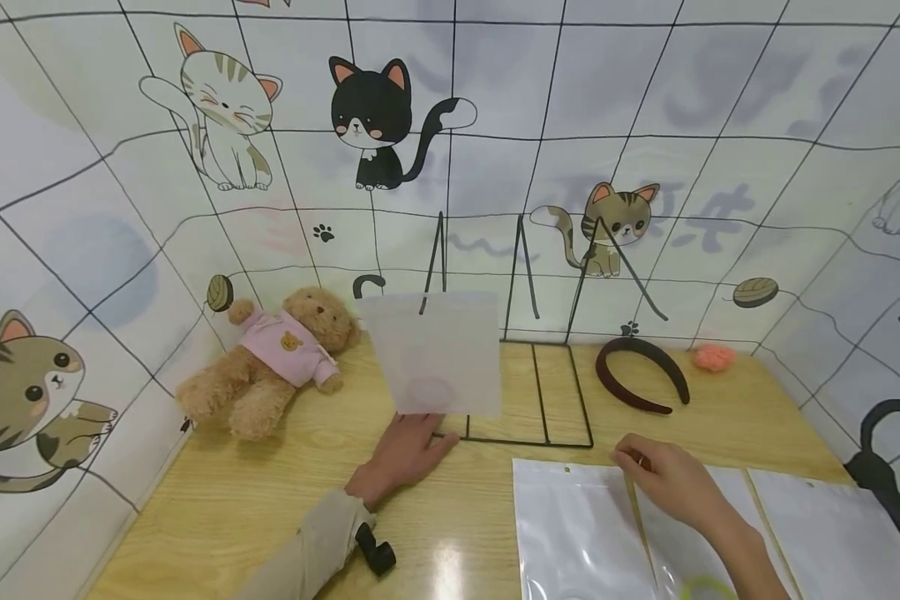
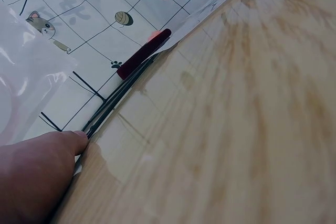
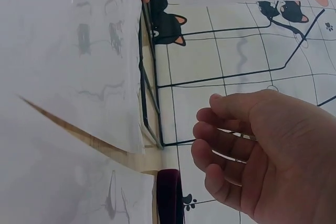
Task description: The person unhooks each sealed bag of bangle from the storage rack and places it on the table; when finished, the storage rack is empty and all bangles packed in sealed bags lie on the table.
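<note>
My left hand [image 1: 407, 454] lies at the front left of a black wire rack [image 1: 521, 442], its thumb along the front bar. The fingertips are partly hidden behind a translucent pouch [image 1: 438, 350] that hangs from one of the rack's prongs. A faint pinkish round shape shows in that pouch. My right hand [image 1: 671, 479] hovers over the top edges of the white, clear-fronted pouches lying on the table, between the left pouch [image 1: 570, 517] and the middle one [image 1: 727, 492]. In the right wrist view its fingers curl loosely with nothing between them.
A teddy bear [image 1: 288, 350] in a pink top leans at the back left. Right of the rack lie a dark red headband [image 1: 641, 375] and a fluffy coral item [image 1: 714, 357]. Another white pouch [image 1: 843, 533] lies far right. A cat-patterned wall covering [image 1: 450, 167] surrounds the wooden table.
</note>
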Demonstrator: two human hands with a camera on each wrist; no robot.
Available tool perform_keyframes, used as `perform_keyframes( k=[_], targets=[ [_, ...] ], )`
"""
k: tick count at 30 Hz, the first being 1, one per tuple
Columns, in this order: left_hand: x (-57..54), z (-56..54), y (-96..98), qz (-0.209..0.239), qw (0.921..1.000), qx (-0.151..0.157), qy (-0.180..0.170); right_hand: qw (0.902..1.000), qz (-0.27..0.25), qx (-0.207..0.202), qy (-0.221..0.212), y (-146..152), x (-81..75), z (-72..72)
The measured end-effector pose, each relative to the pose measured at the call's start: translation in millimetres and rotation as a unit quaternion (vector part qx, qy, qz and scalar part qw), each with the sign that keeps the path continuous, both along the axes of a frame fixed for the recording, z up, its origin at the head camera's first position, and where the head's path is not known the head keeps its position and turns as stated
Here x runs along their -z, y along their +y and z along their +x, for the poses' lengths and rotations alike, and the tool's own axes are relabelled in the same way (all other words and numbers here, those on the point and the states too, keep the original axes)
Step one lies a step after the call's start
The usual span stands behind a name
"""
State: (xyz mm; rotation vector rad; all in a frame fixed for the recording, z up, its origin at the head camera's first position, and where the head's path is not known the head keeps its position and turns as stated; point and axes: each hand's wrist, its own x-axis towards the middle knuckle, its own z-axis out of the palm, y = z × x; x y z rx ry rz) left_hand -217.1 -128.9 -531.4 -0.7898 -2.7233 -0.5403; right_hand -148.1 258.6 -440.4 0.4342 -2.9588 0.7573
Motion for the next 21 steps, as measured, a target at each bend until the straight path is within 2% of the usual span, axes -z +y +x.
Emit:
perform_keyframes(
  k=[5,13,17,21],
  targets=[
    [-0.9,0.5,-0.4,-0.001,1.0,0.0,-0.008,0.9986,-0.004,-0.036,0.038,-9,-8.9,-5.0],
    [-3.4,-6.5,3.1,-0.003,0.9998,-0.011,-0.017,0.9923,-0.001,-0.096,0.078,-36,-36.9,-27.7],
    [-3.4,-5.7,2.8,0.003,0.9999,-0.001,-0.01,0.9901,-0.017,-0.12,0.071,-51,-53.4,-36.8],
    [-3.3,-1.3,0.8,0.006,0.9999,0.006,0.007,0.99,-0.047,-0.126,0.043,-67,-71.5,-42.9]
  ],
)
